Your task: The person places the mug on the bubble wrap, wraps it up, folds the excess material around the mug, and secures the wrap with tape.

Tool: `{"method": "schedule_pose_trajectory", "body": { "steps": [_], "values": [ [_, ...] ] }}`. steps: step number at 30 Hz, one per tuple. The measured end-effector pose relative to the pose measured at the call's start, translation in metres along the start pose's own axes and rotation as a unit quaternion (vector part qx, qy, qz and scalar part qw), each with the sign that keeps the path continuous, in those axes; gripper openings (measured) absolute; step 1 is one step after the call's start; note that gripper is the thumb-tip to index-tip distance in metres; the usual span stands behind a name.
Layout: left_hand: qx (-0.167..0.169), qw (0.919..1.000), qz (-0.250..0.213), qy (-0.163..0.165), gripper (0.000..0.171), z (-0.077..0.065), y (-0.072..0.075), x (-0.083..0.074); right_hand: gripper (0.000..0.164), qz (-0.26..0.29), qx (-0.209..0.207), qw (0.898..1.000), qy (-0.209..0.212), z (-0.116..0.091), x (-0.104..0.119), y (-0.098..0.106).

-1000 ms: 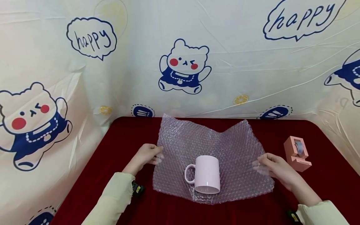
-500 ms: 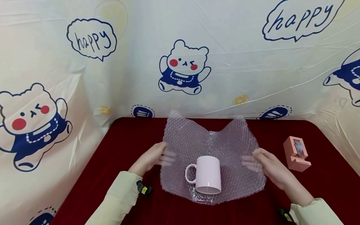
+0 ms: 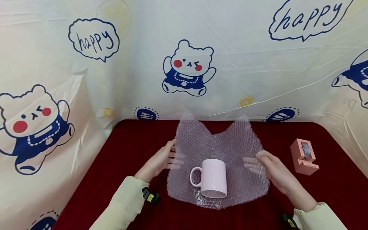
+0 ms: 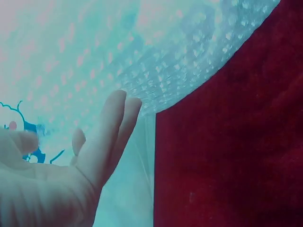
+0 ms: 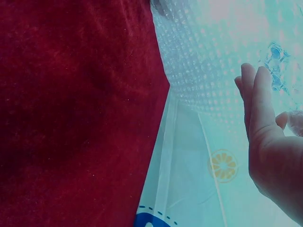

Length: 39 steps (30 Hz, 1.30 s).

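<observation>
A pale pink mug (image 3: 213, 179) lies on its side on a sheet of bubble wrap (image 3: 238, 150), handle to the left and base toward the back or front hidden by the angle. My left hand (image 3: 159, 161) is at the sheet's left edge, its straight fingers showing through the plastic from behind. At the opposite edge, my right hand (image 3: 274, 167) likewise has straight fingers behind the film. Both wrist views show extended fingers against the outer face of the bubble wrap (image 4: 189, 56). Between the hands, the sides of the sheet are raised around the mug.
A pink tape dispenser (image 3: 304, 156) with a roll of tape stands on the right of the dark red cloth-covered table (image 3: 132, 137). Behind the table hangs a white printed curtain (image 3: 235, 80). Small dark devices are strapped at both wrists.
Both hands have moved inward, bringing the sheet's left and right sides closer together and more upright. The fingers have come further behind the film. The mug has barely shifted.
</observation>
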<state>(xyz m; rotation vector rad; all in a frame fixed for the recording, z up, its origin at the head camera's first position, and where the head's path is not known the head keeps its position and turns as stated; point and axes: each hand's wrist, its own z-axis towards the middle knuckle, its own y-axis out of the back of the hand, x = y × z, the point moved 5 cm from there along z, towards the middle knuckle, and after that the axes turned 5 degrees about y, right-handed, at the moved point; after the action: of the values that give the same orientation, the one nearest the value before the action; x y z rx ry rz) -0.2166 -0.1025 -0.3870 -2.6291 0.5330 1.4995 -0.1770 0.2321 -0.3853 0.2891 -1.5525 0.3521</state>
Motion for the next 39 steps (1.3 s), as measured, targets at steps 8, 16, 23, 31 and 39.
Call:
{"method": "schedule_pose_trajectory", "body": {
  "steps": [8,16,23,31,39],
  "values": [
    [0.032,0.9992,-0.022,0.005,0.049,0.001,-0.009,0.006,0.023,0.022,0.001,1.0,0.015,0.0,0.002,-0.001],
    [0.023,0.9997,0.001,0.011,0.047,0.001,-0.011,0.019,0.022,0.031,0.0,0.999,0.005,0.0,0.003,-0.002],
    [0.051,0.9976,0.039,-0.025,0.062,-0.004,-0.012,0.012,0.023,0.034,0.001,0.999,0.006,0.0,0.003,0.0],
    [-0.031,0.9889,0.126,-0.073,0.031,-0.008,-0.011,0.003,0.024,0.036,0.004,0.999,0.01,0.001,0.004,-0.002],
    [-0.162,0.9386,0.269,-0.143,0.018,-0.018,-0.019,-0.017,0.023,0.014,0.009,1.0,0.022,0.001,0.005,-0.007]
  ]
}}
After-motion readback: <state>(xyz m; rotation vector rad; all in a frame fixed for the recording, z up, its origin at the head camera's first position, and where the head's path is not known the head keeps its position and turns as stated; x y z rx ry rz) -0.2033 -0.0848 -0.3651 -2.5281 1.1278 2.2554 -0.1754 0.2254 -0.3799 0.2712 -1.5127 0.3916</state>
